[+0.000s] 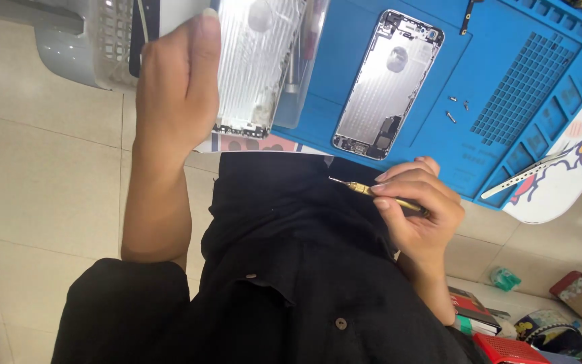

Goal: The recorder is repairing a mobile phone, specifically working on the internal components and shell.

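Two phone shells show, seen from above. The left hand (176, 74) grips one shell (257, 64), lifted off the blue mat (506, 61), its long axis running away from the body. The right hand (415, 202) is closed around a brass screwdriver (372, 192), tip pointing left toward the held shell. The second shell (386, 84) lies flat on the mat, nearer the right hand, just beyond its fingers.

left hand (176, 81) lifting phone housing (254, 64) (silver), right hand (415, 202) gripping screwdriver (378, 194)
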